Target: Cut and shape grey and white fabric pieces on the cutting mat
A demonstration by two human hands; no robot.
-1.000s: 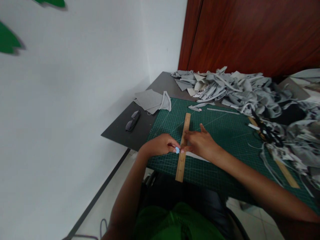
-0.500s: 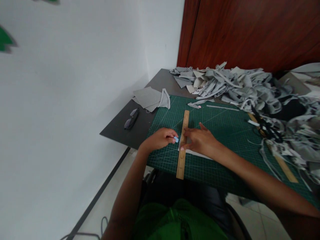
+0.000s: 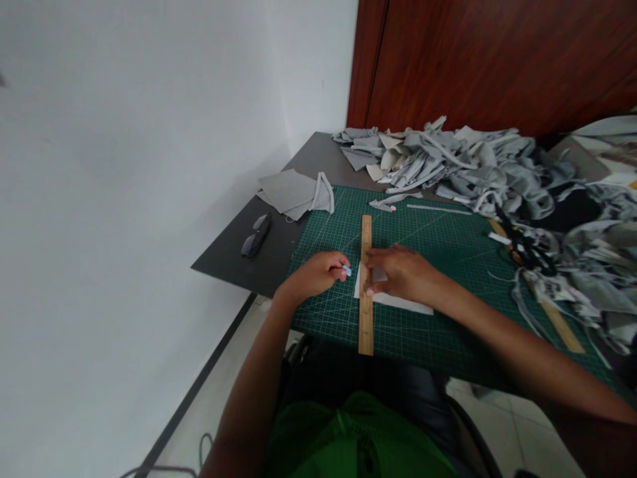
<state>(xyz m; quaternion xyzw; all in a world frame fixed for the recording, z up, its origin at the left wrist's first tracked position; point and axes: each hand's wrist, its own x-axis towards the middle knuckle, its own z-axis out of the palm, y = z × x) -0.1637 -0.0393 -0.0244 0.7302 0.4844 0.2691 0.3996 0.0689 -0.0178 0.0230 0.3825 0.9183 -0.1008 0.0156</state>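
Note:
My left hand (image 3: 321,273) is closed in a pinch on a small light-blue piece that looks like tailor's chalk (image 3: 347,270), just left of the wooden ruler (image 3: 366,322). My right hand (image 3: 401,271) holds the ruler down, thumb and fingertips pressed on its face. The ruler stands nearly straight away from me, its near end at the mat's front edge. Beneath it lies a pale fabric piece (image 3: 403,303), showing on both sides of the ruler and partly covered by my right hand. All of this rests on a green cutting mat (image 3: 323,309).
Grey fabric pieces (image 3: 286,189) and glasses (image 3: 257,236) lie at the left on the dark table (image 3: 223,255). A large heap of grey scraps (image 3: 448,156) fills the back and right. Black-handled scissors (image 3: 527,249) lie across a second wooden ruler (image 3: 562,325). A white wall stands close on the left.
The ruler has turned from a slant to nearly straight, its near end shifting right under my right hand. More of the pale fabric shows. My left hand keeps the blue piece beside it.

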